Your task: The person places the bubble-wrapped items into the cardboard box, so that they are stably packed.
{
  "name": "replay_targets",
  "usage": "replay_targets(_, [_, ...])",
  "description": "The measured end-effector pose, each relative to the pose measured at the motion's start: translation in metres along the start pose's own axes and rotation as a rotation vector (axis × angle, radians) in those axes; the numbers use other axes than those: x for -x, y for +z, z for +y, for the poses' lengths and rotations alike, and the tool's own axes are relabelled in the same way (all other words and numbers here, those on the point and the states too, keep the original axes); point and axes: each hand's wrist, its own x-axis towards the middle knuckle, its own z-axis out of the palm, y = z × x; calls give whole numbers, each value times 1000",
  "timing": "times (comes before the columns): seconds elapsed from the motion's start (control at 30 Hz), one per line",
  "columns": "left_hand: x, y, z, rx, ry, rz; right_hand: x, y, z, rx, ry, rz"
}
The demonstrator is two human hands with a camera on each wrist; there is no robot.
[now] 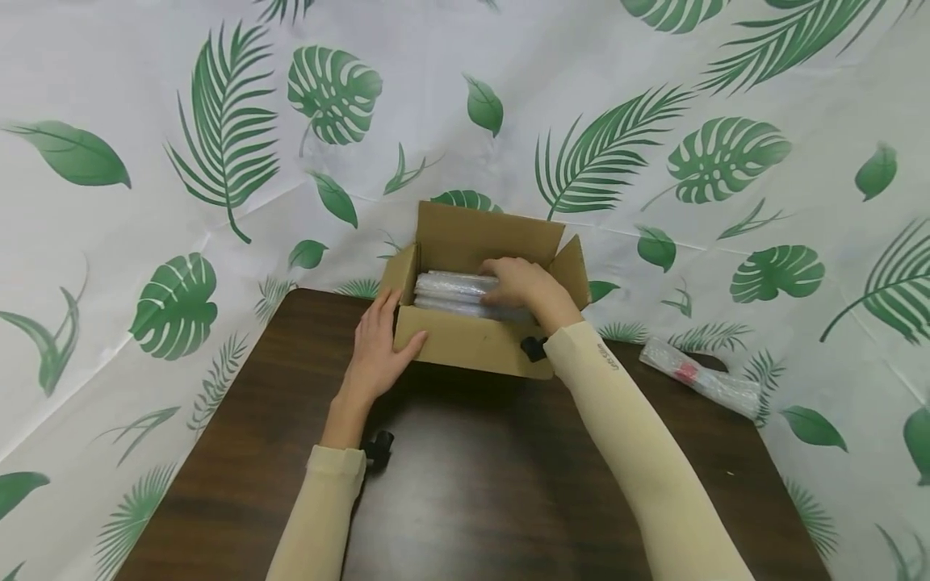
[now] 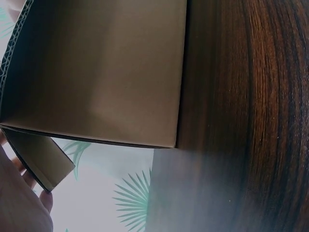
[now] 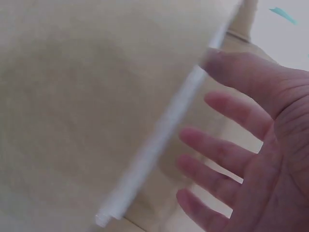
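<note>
An uncovered cardboard box stands at the table's far edge with its flaps raised. Inside it lie several long bundles in clear plastic wrap. My left hand rests against the box's front left corner, fingers extended along the left flap and thumb spread over the front face. Over the right part of the contents, my right hand reaches into the box. In the right wrist view its fingers are spread apart, with the thumb tip near a whitish wrapped edge.
Right of the box, another clear-wrapped bundle with a red patch lies at the table's edge. The dark wooden table stretches toward me. Behind it hangs a white leaf-print sheet.
</note>
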Motion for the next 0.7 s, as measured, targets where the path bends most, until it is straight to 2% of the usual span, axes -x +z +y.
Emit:
replay_targets(0.13, [0,-1,-1,2,-3,3,11,-10,-5,3,-35,69])
replay_targets(0.37, [0,1,-2,2,3,4,42,-25,-4,-131,-94,198])
replay_targets(0.57, [0,2,-2,-1,13,1,72,-28,7,-214,-99,354])
replay_targets(0.7, [1,2,-1,-6,15,5,90,-31,21,-283,-94,475])
